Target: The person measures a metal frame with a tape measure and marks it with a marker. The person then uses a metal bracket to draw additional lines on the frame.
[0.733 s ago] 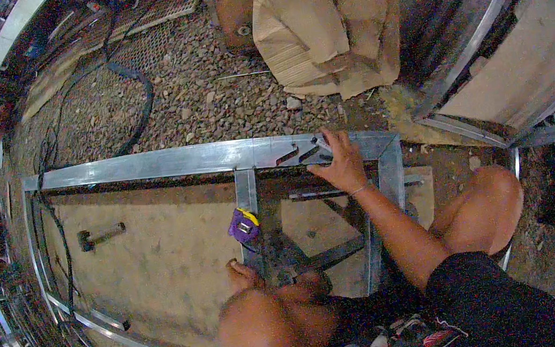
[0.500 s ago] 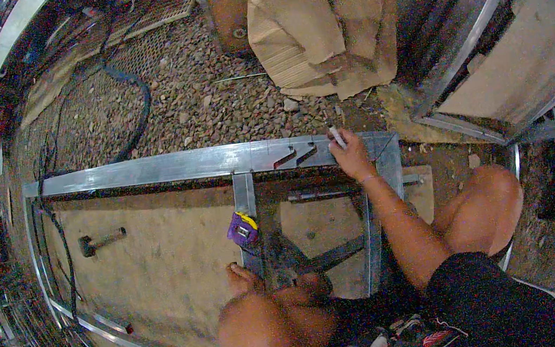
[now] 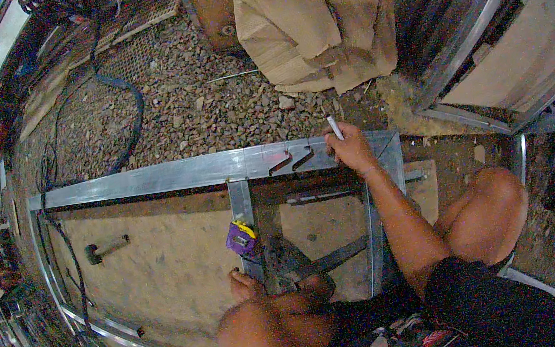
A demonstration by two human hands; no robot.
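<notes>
My right hand (image 3: 354,150) is closed round a slim white marker (image 3: 335,127), whose upper end points away from me. The hand is at the far rail of a silvery metal frame (image 3: 185,173), right of two slanted, hook-shaped dark marks or cuts (image 3: 291,160). My left hand (image 3: 245,284) shows in part beyond my left knee, against the left side of the frame's cross bar (image 3: 241,200). Its fingers look curled; what they hold is hidden. Just above it, a purple and yellow tape measure (image 3: 240,238) rests on the cross bar.
A dark-headed mallet (image 3: 95,254) lies on the board inside the frame. A dark flat bar (image 3: 336,259) lies slanted right of the cross bar. A black cable (image 3: 136,115) crosses gravel and the frame's left end. Folded cardboard (image 3: 314,33) lies beyond the frame, metal profiles (image 3: 482,17) at right.
The view has shifted slightly, so the frame sits a little lower. My right hand keeps the marker, now tilted a bit differently. The tape measure still lies on the cross bar.
</notes>
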